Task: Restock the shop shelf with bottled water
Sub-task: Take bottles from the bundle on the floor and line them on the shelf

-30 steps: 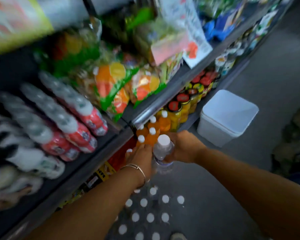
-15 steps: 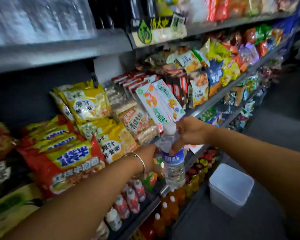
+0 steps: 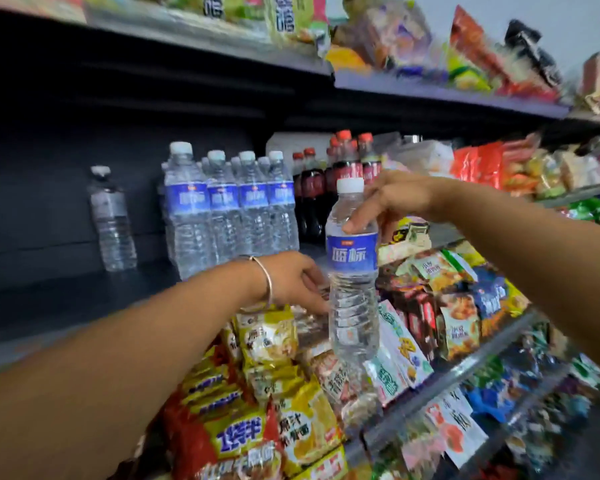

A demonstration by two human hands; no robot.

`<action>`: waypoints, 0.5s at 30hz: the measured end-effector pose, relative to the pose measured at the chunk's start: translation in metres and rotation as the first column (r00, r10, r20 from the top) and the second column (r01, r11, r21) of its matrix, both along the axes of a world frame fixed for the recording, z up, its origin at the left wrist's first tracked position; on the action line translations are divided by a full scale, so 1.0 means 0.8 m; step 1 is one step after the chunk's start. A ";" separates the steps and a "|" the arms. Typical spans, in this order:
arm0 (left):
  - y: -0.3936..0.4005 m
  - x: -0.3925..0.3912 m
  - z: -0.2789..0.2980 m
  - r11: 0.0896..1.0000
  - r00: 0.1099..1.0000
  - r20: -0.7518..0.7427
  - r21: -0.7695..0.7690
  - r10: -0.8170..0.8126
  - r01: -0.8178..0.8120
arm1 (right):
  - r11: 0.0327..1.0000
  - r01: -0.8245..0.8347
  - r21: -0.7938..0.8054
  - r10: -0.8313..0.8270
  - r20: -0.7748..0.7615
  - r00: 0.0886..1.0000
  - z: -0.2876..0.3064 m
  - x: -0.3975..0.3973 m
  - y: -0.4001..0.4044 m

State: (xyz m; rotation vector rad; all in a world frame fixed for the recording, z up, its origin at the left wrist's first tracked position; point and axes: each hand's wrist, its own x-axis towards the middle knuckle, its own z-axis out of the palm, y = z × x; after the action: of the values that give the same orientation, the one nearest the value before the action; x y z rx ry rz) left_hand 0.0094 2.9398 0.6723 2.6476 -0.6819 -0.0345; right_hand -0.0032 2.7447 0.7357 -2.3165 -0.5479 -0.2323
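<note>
Behind bottle (image 3: 352, 271), left fingertips hidden

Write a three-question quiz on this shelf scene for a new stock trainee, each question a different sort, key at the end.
1. True or false: the right hand grips the held water bottle near its neck.
2. Multiple choice: what stands directly right of the blue-labelled water bottles on the shelf? A) cola bottles B) noodle packets C) a white bin
3. Fill in: the left hand wears a thin ____ at the wrist.

Key: 1 true; 2 A, the red-capped cola bottles; 3 bangle.
</note>
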 end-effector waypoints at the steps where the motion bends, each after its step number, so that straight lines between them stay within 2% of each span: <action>1: 0.009 -0.003 0.016 0.999 1.000 0.006 -0.038 0.021 -0.020 | 1.000 -0.022 0.006 0.021 0.015 1.000 0.015 0.003 0.008; 7: 0.064 -0.009 0.085 0.975 0.985 0.048 -0.159 0.166 -0.156 | 0.985 -0.159 0.073 0.150 0.117 0.982 0.087 0.031 0.057; 10: 0.084 0.000 0.095 0.947 0.969 0.063 -0.239 0.237 -0.216 | 0.976 -0.210 0.062 0.200 0.138 0.970 0.107 0.055 0.082; 15: 0.098 0.021 0.096 0.907 0.924 0.102 -0.255 0.369 -0.334 | 0.962 -0.267 0.062 0.259 0.114 0.959 0.115 0.097 0.122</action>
State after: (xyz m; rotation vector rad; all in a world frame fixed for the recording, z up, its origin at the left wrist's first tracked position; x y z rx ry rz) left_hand 0.0259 3.0181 0.7488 2.5178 -0.2211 0.3288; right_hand 0.0742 2.8420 0.8278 -2.1380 -0.8771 -0.2437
